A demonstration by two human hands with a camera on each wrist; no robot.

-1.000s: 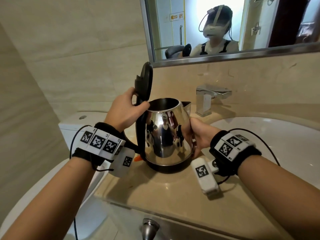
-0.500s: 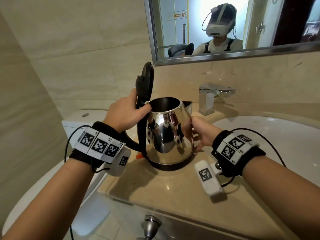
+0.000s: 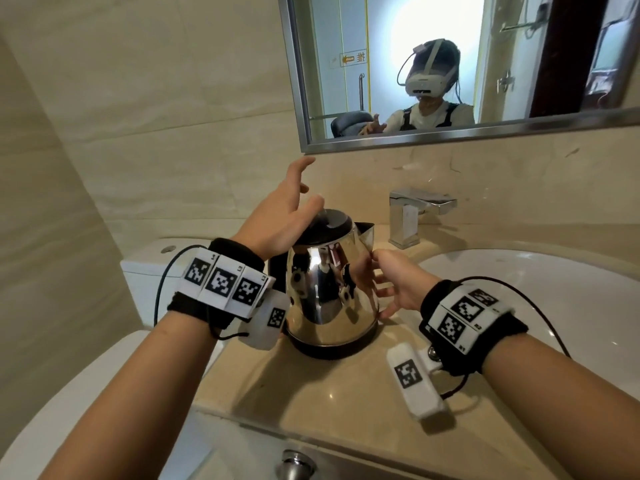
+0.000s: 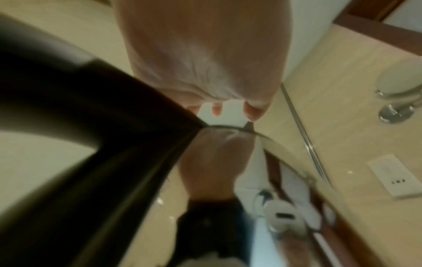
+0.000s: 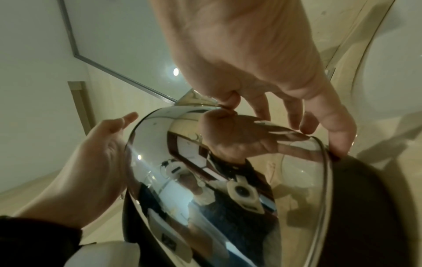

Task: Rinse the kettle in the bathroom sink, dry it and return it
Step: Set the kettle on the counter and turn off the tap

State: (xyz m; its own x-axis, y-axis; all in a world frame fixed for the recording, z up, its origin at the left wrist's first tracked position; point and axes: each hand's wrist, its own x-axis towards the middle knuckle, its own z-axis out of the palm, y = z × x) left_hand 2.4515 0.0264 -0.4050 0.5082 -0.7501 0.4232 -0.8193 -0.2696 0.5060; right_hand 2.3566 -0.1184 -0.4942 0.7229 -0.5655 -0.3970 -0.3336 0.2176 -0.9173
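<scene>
A shiny steel kettle (image 3: 329, 292) with a black lid (image 3: 329, 223) stands on its black base on the beige counter (image 3: 329, 403), left of the sink. The lid lies flat on the kettle. My left hand (image 3: 287, 206) hovers over the lid with fingers spread and straight, its palm heel at the lid's rear edge. My right hand (image 3: 388, 289) is at the kettle's right side, relaxed fingertips (image 5: 306, 126) touching the steel wall. In the left wrist view the black handle (image 4: 91, 112) fills the left, below my left hand (image 4: 205, 54). The kettle (image 5: 205, 180) mirrors both hands.
A chrome faucet (image 3: 408, 216) stands behind the kettle, the white sink basin (image 3: 554, 306) to the right. A mirror (image 3: 450, 71) hangs above. The toilet tank (image 3: 156, 268) sits left of the counter. A wall socket (image 4: 392, 175) shows on the tiled wall.
The lid, upright and held by my left hand before, now lies down on the kettle. My left hand has let go and spread above it. My right hand has loosened on the body.
</scene>
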